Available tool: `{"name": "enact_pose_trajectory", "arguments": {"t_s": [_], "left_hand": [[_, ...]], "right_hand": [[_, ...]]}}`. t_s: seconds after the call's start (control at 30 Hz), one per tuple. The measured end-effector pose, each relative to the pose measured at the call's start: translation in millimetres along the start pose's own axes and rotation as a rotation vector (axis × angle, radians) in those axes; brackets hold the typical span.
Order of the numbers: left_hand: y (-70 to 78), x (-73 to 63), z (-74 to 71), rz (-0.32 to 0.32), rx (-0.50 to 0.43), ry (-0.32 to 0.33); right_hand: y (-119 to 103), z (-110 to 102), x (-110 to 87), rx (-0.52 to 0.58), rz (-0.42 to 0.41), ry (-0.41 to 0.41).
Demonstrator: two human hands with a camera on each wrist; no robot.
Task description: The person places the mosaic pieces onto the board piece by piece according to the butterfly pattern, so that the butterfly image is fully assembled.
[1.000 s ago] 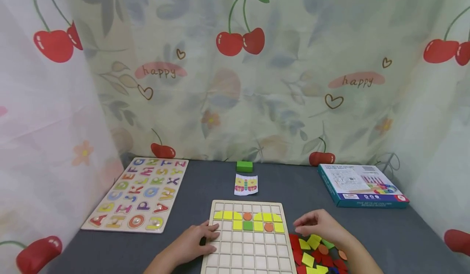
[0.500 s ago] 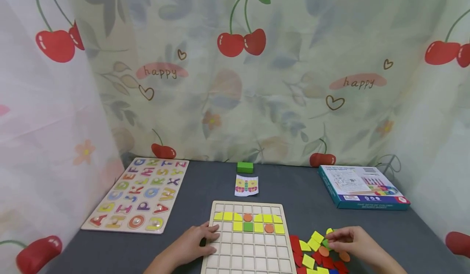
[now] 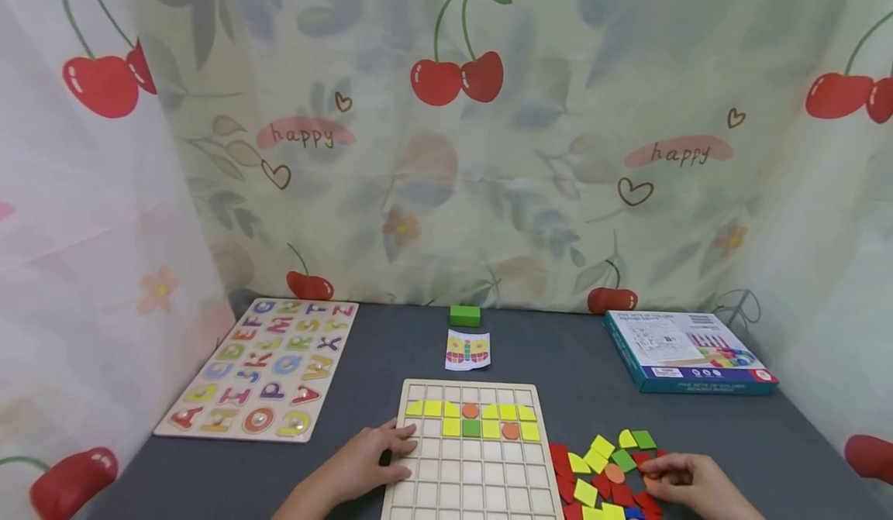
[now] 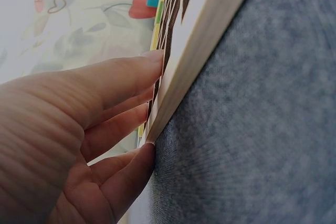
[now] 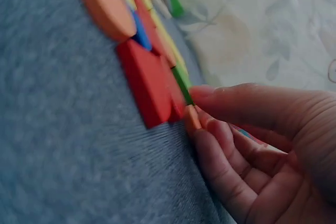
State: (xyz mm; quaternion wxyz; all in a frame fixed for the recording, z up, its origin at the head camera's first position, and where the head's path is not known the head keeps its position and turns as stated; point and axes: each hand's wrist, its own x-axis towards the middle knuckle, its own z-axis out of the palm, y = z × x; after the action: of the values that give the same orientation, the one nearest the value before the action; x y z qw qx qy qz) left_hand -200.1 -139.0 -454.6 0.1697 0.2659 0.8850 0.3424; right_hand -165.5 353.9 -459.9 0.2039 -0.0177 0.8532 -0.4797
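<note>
My left hand (image 3: pixel 373 456) rests on the left edge of a wooden grid board (image 3: pixel 460 497), fingers fairly straight; the left wrist view shows the fingertips (image 4: pixel 154 59) touching its edge. Yellow pieces, two orange discs (image 3: pixel 512 431) and a green square (image 3: pixel 471 428) fill parts of two upper rows. At the right side of a pile of loose flat shapes, my right hand (image 3: pixel 687 483) pinches an orange disc (image 5: pixel 192 119) between thumb and fingers. The disc is mostly hidden in the head view. Beside it lie red pieces (image 5: pixel 144 85) and green squares (image 3: pixel 643 439).
Beyond the board lie a butterfly pattern card (image 3: pixel 468 351) and a green block (image 3: pixel 464 316). An alphabet puzzle board (image 3: pixel 261 369) lies at the left, a flat toy box (image 3: pixel 687 353) at the back right. A printed curtain (image 3: pixel 446 156) closes the back and sides.
My right hand has moved right and toward me, from above the pile, past the green squares, to the orange disc. The left hand and the board have stayed put.
</note>
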Motion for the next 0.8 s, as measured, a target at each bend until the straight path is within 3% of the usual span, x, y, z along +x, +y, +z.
{"name": "enact_pose_trajectory", "arguments": {"t_s": [0.37,0.6,0.8], "left_hand": [[-0.6,-1.3,-1.8,0.003,-0.022,-0.009],[-1.0,-1.1,-0.9,-0.003,-0.012,0.006],[-1.1,-0.3,0.8,-0.002,0.005,0.014]], "right_hand": [[6.1,-1.5,-0.8,-0.124,-0.016,0.055],[3.0,3.4,0.6,-0.184,0.039,0.161],[0.9,6.6,2.5,-0.192,0.079,0.188]]}}
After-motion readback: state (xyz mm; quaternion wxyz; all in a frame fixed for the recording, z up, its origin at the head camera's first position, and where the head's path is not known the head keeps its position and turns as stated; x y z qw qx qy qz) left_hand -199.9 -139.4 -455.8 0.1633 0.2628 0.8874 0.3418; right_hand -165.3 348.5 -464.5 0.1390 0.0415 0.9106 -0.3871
